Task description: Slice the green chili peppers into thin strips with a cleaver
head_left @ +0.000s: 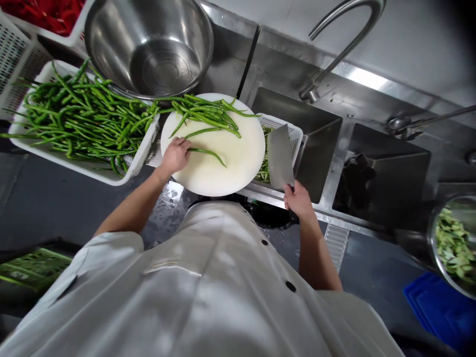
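On the left part of a round white cutting board (238, 148), my left hand (176, 156) is closed on the end of a long green bean (210, 152). My right hand (299, 200) grips the handle of a cleaver (279, 154), whose broad blade is off the board's right side, above a white basket (296, 133) of cut beans (265, 163). A bunch of whole green beans (208, 112) lies along the far side of the board. Another white basket (128, 176), heaped with long green beans (89, 119), stands to the left.
A large steel bowl (156, 49) stands behind the board. Two sink basins (323, 163) with a curved faucet (366, 29) are to the right. Red peppers (55, 15) fill a container at the upper left. A bowl of pale green cut vegetables (453, 243) is at the far right.
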The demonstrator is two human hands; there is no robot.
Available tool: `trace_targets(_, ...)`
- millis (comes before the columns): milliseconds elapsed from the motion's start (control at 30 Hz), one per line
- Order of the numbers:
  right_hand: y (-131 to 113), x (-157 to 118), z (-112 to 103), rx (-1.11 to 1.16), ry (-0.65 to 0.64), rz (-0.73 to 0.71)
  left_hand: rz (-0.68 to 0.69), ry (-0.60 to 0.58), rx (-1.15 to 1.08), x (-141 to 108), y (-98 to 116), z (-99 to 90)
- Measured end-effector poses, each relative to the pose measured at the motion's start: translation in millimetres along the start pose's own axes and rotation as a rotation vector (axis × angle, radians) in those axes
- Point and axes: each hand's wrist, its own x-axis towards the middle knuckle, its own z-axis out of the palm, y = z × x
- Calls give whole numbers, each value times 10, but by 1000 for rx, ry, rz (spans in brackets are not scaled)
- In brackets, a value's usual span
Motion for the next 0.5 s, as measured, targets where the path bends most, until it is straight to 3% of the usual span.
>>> trace_targets(100, -184, -143, 44, -74, -91, -36, -32, 24, -33, -210, 296, 110)
trace_targets(267, -474, -322, 183, -426, -192, -144, -63, 28, 7, -347, 615, 202)
trace_targets(500, -566, -362, 151, -569, -246, -155, -8, -23, -33, -4, 1009, 500)
